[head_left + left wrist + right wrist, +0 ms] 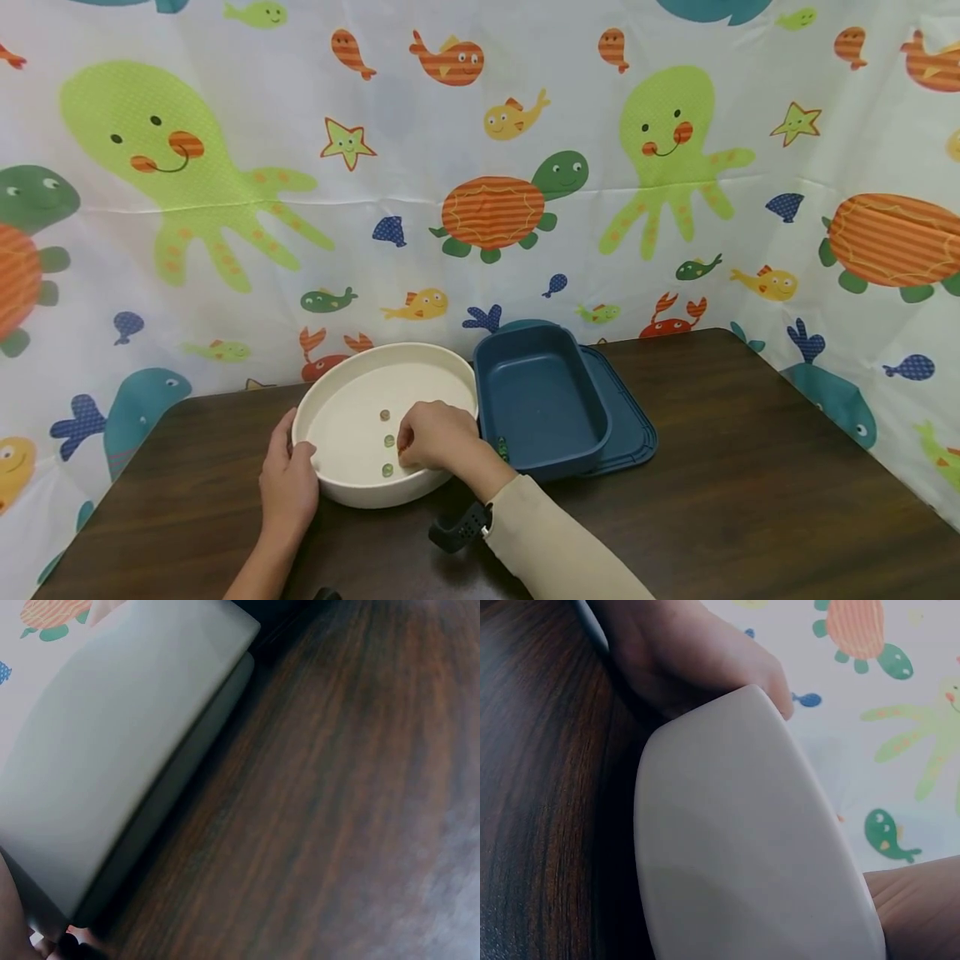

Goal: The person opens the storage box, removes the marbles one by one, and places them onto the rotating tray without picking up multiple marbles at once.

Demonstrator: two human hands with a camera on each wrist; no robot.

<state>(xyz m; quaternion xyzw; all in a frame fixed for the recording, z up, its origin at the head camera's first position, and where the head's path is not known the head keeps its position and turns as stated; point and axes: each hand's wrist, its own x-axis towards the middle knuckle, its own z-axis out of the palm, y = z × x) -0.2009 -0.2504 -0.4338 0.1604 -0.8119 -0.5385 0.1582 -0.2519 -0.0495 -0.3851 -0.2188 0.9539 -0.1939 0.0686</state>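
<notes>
Cream dish [348, 425] sits left of blue tub [536, 408], its near-right rim hidden by the right forearm. Left hand [291, 483] grips dish's left rim. Right hand [438, 437] bends inside; cannot tell whether it grasps anything. Three small discs [388, 441] lie inside, markings unreadable.

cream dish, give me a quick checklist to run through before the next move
1. Cream dish steadied: ok, the left hand grips its rim.
2. Small round pieces spaced: ok, three lie apart in a row on the dish floor.
3. Something in the right hand: cannot tell, its bent fingers hide what is at their tips.
4. Blue container uncovered: ok, with green pieces inside, near its left wall.
5. Dish apart from container: cannot tell, their edges meet in the head view.
</notes>
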